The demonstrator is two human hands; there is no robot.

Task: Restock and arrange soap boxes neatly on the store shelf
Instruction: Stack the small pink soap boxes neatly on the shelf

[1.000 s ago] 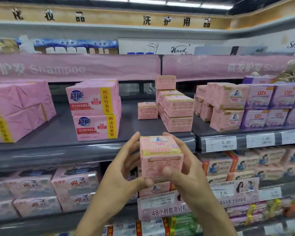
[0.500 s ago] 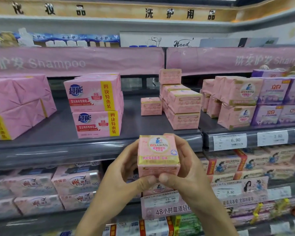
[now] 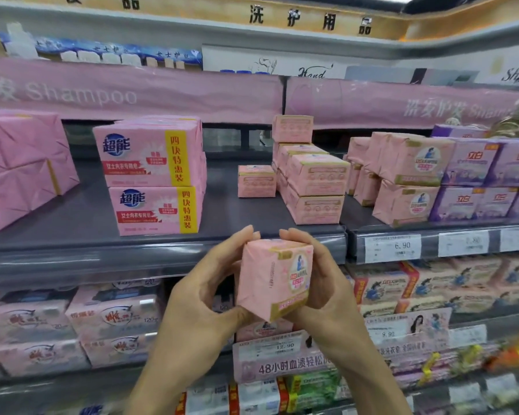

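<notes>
Soap box (image 3: 274,280) just rotated corner-on, left hand (image 3: 204,298) and right hand (image 3: 327,283) fingers curled gripping it; likely orienting for pink stack (image 3: 312,187) at 1 o'clock.

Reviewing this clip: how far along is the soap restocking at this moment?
Done: a stack of pink soap boxes stands on the grey shelf, with a single box beside it. In hand: left hand and right hand grip a fresh box in front of the shelf edge. Left: placing it; bare shelf shows left of the stack.
</notes>
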